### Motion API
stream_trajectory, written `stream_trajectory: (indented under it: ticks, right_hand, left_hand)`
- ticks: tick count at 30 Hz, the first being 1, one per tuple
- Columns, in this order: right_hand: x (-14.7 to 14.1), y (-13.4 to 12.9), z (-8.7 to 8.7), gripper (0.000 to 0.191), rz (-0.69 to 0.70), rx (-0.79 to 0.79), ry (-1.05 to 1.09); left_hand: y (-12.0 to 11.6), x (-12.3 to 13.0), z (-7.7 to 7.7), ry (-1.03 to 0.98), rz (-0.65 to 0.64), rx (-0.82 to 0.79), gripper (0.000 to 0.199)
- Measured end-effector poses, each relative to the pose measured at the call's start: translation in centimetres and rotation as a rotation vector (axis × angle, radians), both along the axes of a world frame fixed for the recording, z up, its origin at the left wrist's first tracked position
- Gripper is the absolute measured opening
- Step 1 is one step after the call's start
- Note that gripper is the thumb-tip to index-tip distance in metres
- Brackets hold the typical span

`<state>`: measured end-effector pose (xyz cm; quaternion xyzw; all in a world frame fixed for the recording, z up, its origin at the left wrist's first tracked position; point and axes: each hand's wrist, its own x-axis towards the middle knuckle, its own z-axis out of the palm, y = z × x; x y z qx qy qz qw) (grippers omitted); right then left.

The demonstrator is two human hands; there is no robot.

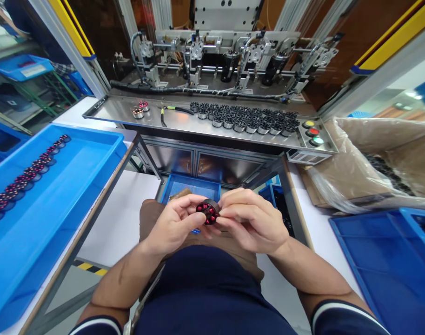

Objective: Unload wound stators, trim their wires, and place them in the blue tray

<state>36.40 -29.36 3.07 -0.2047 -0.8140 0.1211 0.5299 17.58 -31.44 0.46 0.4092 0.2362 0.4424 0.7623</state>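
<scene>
A small round black motor (pixel 207 212) with red coils is held in front of my lap. My left hand (pixel 179 218) is closed on it, with the thumb over its lower left edge. My right hand (pixel 250 218) is closed too, its thumb and fingertips pinched against the motor's right edge. Whether some tiny part is also between those right fingertips is hidden. On the metal shelf ahead lie several black and silver motor housings (pixel 247 118) in rows. Left of them are pliers (pixel 163 111) with black and yellow-green handles, and two coil parts (pixel 138 111).
Behind the shelf stands a machine with fixtures (pixel 229 65). Push buttons (pixel 313 131) sit at the shelf's right end. A blue tray (pixel 76 172) on the left holds rows of red-coiled parts (pixel 27 179). On the right are a plastic-lined box (pixel 352 177) and blue bins (pixel 369 251).
</scene>
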Motion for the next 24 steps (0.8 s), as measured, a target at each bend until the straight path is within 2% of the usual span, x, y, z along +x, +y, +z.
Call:
stream_trajectory:
  ticks: [3,6,7,8,10,12,14,20,24]
  right_hand:
    - [0.5,0.5,-0.5,0.030,0.049,-0.080,0.079]
    - [0.8,1.1,-0.9,0.070,0.085,-0.240,0.250]
    - [0.9,1.2,-0.9,0.075,0.116,-0.269,0.267]
    - [0.9,1.3,-0.9,0.072,0.149,-0.277,0.252]
    - [0.9,1.3,-0.6,0.051,0.189,-0.254,0.173]
    - [0.9,1.1,-0.3,0.030,0.186,-0.233,0.118]
    - [0.9,0.9,-0.1,0.018,0.158,-0.208,0.104]
    - [0.2,0.0,0.3,0.013,0.014,-0.125,0.054]
    - [-0.4,-0.2,0.9,0.014,-0.052,-0.209,0.098]
  left_hand:
    - [-0.3,0.1,0.1,0.034,0.153,0.001,0.031]
    - [-0.5,0.1,0.3,0.071,0.199,0.002,0.032]
    - [-0.5,0.1,0.4,0.078,0.203,0.003,0.033]
    - [-0.6,0.2,0.4,0.079,0.209,0.005,0.033]
    - [-0.6,0.2,0.4,0.073,0.206,0.008,0.033]
    - [-0.6,0.3,0.3,0.068,0.194,0.005,0.033]
    - [-0.6,0.3,0.2,0.069,0.180,0.002,0.032]
    - [-0.5,0.2,0.1,0.034,0.219,0.053,0.026]
    - [-0.1,0.3,0.1,-0.109,0.317,0.154,0.044]
